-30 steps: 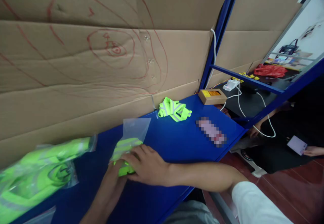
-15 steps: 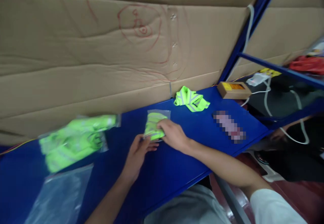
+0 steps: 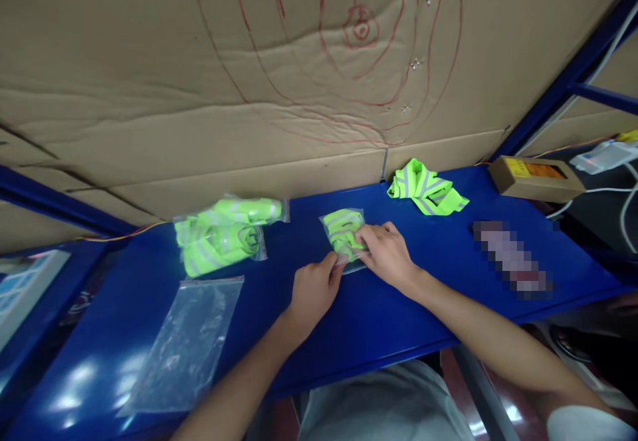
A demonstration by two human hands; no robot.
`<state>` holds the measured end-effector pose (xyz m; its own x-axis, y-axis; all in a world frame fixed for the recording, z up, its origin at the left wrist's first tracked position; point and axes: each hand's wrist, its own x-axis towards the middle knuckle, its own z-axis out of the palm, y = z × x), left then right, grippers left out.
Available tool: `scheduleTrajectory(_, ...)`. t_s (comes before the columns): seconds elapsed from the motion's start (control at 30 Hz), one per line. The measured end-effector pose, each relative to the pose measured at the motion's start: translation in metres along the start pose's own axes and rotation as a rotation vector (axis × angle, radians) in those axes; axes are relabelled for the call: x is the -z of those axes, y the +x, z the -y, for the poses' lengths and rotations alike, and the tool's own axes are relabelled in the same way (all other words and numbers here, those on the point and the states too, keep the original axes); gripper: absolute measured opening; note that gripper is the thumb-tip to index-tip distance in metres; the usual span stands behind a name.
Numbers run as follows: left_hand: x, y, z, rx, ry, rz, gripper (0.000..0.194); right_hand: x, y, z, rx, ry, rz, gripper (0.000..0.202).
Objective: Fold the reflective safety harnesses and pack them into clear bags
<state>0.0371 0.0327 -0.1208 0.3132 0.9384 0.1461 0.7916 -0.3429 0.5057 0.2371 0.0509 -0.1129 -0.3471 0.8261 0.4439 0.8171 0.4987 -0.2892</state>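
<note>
My right hand [image 3: 386, 255] covers the near edge of the small clear plastic bag [image 3: 343, 236] mid-table, folded neon-yellow vest inside; left hand [image 3: 314, 288] pinches its corner; seal hidden; bagged vests [image 3: 222, 235] left; empty clear bag [image 3: 187, 341] nearer.

Left hand [image 3: 313, 289] and right hand [image 3: 388, 253] close together, fingers curled and pinching; both forearms bare, stretched forward, converging.
</note>
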Motion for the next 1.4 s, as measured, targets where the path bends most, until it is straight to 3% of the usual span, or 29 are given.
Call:
scheduleTrajectory(0.1, -0.005, -0.003, -0.002, -0.080, 0.116, 0.009, 0.028, 0.001, 0.006, -0.010, -0.114, 0.006, -0.027, 0.009)
scheduleTrajectory(0.17, -0.005, -0.002, 0.001, -0.174, 0.102, 0.051, 0.029, 0.005, 0.010, -0.017, -0.187, 0.150, -0.034, 0.015)
scheduleTrajectory(0.23, 0.002, 0.001, 0.007, -0.304, 0.074, 0.040, 0.033, 0.011, 0.014, -0.023, -0.246, 0.444, 0.011, 0.028)
scheduleTrajectory(0.3, 0.013, 0.005, 0.013, -0.390, 0.038, -0.085, 0.050, 0.018, 0.016, -0.028, -0.315, 0.794, 0.110, 0.044)
scheduleTrajectory(0.37, 0.025, 0.008, 0.015, -0.382, -0.037, -0.217, 0.072, 0.025, 0.016, -0.030, -0.389, 1.070, 0.231, 0.055)
scheduleTrajectory(0.43, 0.034, 0.008, 0.013, -0.326, -0.132, -0.206, 0.085, 0.031, 0.016, -0.027, -0.431, 1.258, 0.358, 0.055)
scheduleTrajectory(0.5, 0.039, 0.004, 0.008, -0.278, -0.186, -0.111, 0.076, 0.037, 0.014, -0.022, -0.449, 1.397, 0.457, 0.047)
scheduleTrajectory(0.57, 0.041, -0.003, 0.002, -0.242, -0.191, -0.091, 0.054, 0.047, 0.012, -0.018, -0.433, 1.486, 0.475, 0.049)
scheduleTrajectory(0.67, 0.042, -0.015, -0.005, -0.199, -0.249, -0.169, 0.037, 0.065, 0.008, -0.017, -0.268, 1.403, 0.460, 0.063)
scheduleTrajectory(0.73, 0.042, -0.021, -0.008, -0.148, -0.357, -0.157, 0.032, 0.073, 0.005, -0.018, -0.170, 1.227, 0.480, 0.055)
scheduleTrajectory(0.83, 0.041, -0.023, -0.010, -0.069, -0.560, -0.119, 0.039, 0.072, 0.002, -0.018, -0.198, 1.081, 0.443, 0.037)
scheduleTrajectory(0.93, 0.040, -0.018, -0.013, -0.111, -0.752, -0.138, 0.058, 0.062, 0.003, -0.013, -0.242, 1.117, 0.397, 0.048)
scheduleTrajectory(1.0, 0.040, -0.014, -0.016, -0.133, -0.834, -0.161, 0.046, 0.059, 0.004, -0.011, -0.210, 1.162, 0.395, 0.049)
scheduleTrajectory(1.1, 0.042, -0.009, -0.020, -0.053, -0.891, -0.207, 0.032, 0.062, 0.002, -0.015, -0.170, 1.150, 0.379, 0.048)
scheduleTrajectory(1.3, 0.036, -0.005, -0.015, 0.123, -0.925, -0.239, 0.030, 0.071, 0.000, -0.028, -0.108, 0.678, 0.120, 0.041)
scheduleTrajectory(1.4, 0.031, -0.003, -0.012, 0.242, -1.066, -0.190, 0.033, 0.070, 0.002, -0.027, -0.092, 0.770, 0.221, 0.036)
